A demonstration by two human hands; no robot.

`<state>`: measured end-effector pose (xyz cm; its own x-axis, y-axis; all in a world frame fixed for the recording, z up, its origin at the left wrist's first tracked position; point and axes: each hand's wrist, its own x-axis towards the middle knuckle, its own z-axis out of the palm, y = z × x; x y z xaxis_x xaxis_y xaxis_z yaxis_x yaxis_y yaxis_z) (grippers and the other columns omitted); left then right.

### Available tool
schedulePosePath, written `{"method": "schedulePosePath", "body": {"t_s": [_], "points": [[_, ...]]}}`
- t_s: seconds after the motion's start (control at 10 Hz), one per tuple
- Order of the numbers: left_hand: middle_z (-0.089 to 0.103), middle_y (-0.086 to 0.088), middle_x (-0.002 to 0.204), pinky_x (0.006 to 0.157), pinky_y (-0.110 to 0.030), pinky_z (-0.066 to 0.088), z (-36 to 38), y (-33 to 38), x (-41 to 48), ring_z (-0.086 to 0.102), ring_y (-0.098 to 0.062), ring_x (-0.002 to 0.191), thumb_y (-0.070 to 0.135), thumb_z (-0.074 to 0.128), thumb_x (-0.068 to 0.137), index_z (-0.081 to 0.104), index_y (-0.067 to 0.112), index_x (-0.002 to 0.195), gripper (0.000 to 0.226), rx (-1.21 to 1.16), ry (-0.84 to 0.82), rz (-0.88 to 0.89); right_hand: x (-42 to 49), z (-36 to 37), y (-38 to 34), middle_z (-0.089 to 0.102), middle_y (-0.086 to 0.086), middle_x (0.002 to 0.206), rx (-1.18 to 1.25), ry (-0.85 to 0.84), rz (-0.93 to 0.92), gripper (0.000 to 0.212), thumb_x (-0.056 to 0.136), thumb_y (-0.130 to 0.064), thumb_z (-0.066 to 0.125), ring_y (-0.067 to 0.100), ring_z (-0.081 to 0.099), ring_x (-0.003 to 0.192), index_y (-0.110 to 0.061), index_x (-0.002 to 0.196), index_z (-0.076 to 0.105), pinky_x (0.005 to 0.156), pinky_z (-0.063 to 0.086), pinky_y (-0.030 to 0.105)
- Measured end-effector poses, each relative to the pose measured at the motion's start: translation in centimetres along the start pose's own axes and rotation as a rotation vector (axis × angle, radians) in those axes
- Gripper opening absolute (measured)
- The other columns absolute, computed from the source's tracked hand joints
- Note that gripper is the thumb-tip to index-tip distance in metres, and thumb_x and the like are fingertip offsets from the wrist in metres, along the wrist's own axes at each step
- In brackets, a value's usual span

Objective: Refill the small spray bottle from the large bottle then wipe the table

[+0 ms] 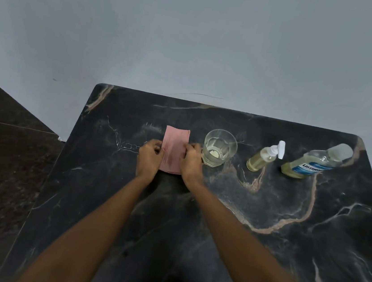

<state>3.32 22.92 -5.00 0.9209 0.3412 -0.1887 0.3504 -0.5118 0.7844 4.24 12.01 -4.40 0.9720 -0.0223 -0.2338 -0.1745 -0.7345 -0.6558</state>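
So the small spray bottle [263,158] with the white pump top is standing at centre right of the frame, yellowish liquid in it. Just right of it is the large bottle [313,163], a mouthwash one with a blue label and pale liquid inside; I can only read part of the label. The pink cloth [174,148] lies flat on the black marble table [262,232] a bit above the middle of the frame. My hands cover its side edges, so I can't make out how it's folded.

Both arms reach straight out from the bottom of the frame. My left hand [149,157] pinches the cloth's left edge with curled fingers, and my right hand [191,161] grips the right edge the same way.

A clear drinking glass [219,147] sits right next to my right hand, with a little liquid at the bottom. Pale wall [193,36] fills the top.
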Motion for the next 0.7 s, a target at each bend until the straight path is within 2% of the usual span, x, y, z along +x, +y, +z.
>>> {"method": "schedulePosePath", "body": {"t_s": [0.1,0.2,0.3,0.4,0.5,0.6,0.7], "points": [[0.067,-0.017,0.1,0.079,-0.035,0.053,0.1,-0.4,0.2,0.062,-0.025,0.087,0.004,0.057,0.085,0.061,0.001,0.103,0.019,0.021,-0.01,-0.004,0.2,0.6,0.6,0.04,0.022,0.129,-0.093,-0.034,-0.017,0.034,0.091,0.007,0.037,0.032,0.045,0.114,0.002,0.124,0.045,0.095,0.041,0.031],[0.065,-0.017,0.1,0.077,-0.031,0.051,0.3,-0.7,0.2,0.06,-0.02,0.084,0.005,0.057,0.085,0.06,0.001,0.102,0.018,0.026,-0.004,0.004,-0.1,0.7,0.8,0.043,0.019,0.127,-0.084,-0.047,0.0,0.03,0.095,-0.005,0.035,0.03,0.044,0.112,-0.001,0.123,0.043,0.081,0.032,0.019],[0.064,-0.016,0.102,0.075,-0.028,0.05,0.4,-0.4,0.1,0.058,-0.017,0.083,0.005,0.056,0.086,0.059,0.002,0.103,0.018,0.026,-0.001,-0.003,-0.3,0.4,0.6,0.041,0.019,0.129,-0.139,-0.067,-0.006,0.033,0.093,0.002,0.036,0.029,0.046,0.112,-0.002,0.125,0.042,0.091,0.041,0.025],[0.063,-0.017,0.102,0.074,-0.029,0.049,0.4,-0.1,-0.4,0.056,-0.016,0.081,0.002,0.054,0.086,0.059,0.002,0.101,0.016,0.025,0.026,0.017,-0.9,0.3,0.3,0.039,0.02,0.132,-0.126,-0.067,-0.035,0.04,0.087,0.011,0.04,0.032,0.047,0.113,0.002,0.126,0.042,0.096,0.044,0.038],[0.06,-0.018,0.104,0.077,-0.031,0.048,0.1,0.3,-1.3,0.058,-0.022,0.086,-0.002,0.051,0.085,0.059,0.001,0.098,0.016,0.033,0.05,0.042,-2.1,-0.1,0.0,0.037,0.017,0.138,-0.101,-0.068,-0.06,0.043,0.087,0.01,0.04,0.032,0.049,0.115,0.002,0.129,0.039,0.096,0.044,0.04],[0.058,-0.018,0.109,0.086,-0.038,0.05,-0.4,0.6,-2.5,0.059,-0.027,0.095,-0.001,0.05,0.086,0.058,0.001,0.104,0.02,0.025,0.058,0.063,-3.6,-0.6,0.3,0.037,0.016,0.141,-0.083,-0.038,-0.105,0.04,0.089,0.005,0.039,0.03,0.047,0.121,0.003,0.129,0.039,0.1,0.041,0.037],[0.056,-0.017,0.119,0.091,-0.039,0.049,-0.6,1.3,-4.3,0.057,-0.028,0.104,0.002,0.05,0.087,0.055,0.001,0.113,0.027,0.039,0.062,0.091,-5.4,-1.3,0.5,0.042,0.015,0.14,-0.072,0.008,-0.132,0.035,0.093,-0.002,0.037,0.032,0.049,0.118,0.002,0.127,0.043,0.097,0.043,0.039]]}}
